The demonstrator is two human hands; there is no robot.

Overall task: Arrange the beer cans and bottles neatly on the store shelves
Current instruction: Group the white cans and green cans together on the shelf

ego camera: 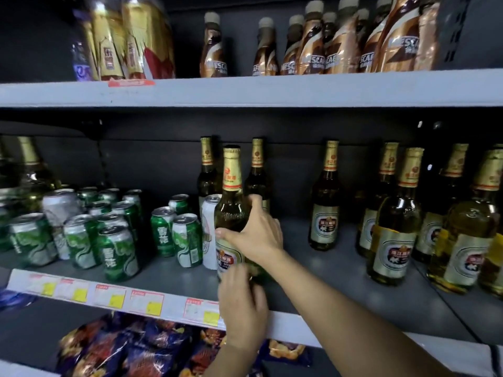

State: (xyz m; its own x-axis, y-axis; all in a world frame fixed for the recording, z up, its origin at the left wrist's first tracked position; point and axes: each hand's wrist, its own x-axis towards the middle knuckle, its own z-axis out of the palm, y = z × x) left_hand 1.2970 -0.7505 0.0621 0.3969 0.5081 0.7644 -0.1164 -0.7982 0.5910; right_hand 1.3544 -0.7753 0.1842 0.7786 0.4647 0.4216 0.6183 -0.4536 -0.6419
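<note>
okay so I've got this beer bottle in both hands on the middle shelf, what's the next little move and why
Probably slide the held bottle right, into the bare shelf space before the lone bottle. Your right hand grips its shoulder and your left hand its base, and it stands crowded against the white can among the green cans.

You see: glossy glass beer bottle [231, 213] w/ gold foil neck; shiny metal green cans [117, 254]; matt grey shelf [313, 289]; paper price tags [147, 302].
</note>
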